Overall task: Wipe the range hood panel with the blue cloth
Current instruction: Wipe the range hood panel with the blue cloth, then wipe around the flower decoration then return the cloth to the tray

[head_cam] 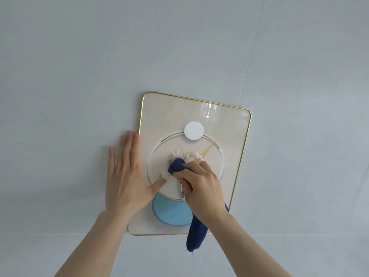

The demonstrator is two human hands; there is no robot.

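While only the head view is on offer, the lines below all come from it.

Panel: the range hood panel [227,136], a glossy pale plate with a thin gold rim and a printed design, sits tilted at the middle of the frame against a plain grey-blue surface [79,56].

Right hand: the right hand [201,184] is closed in a fist around the blue cloth [176,166], pressing a bunched wad of it onto the printed circle at the panel's centre.

Cloth tail: the loose end trails out under the wrist and hangs past the panel's lower edge, toward the lower middle of the frame.

Left hand: the left hand [125,176] is flat and fully spread, holding nothing, palm across the panel's left rim, thumb resting on the plate.

Risk, coverage: with so small a wad touching, I judge the corners and upper right could be missed.

Risk, tail: the dangling end may drag or snag as the fist moves.

Risk, bracing: a hard stroke could shift the panel if the left palm lifts.

Risk, smears: the bracing thumb may leave marks on the gloss.
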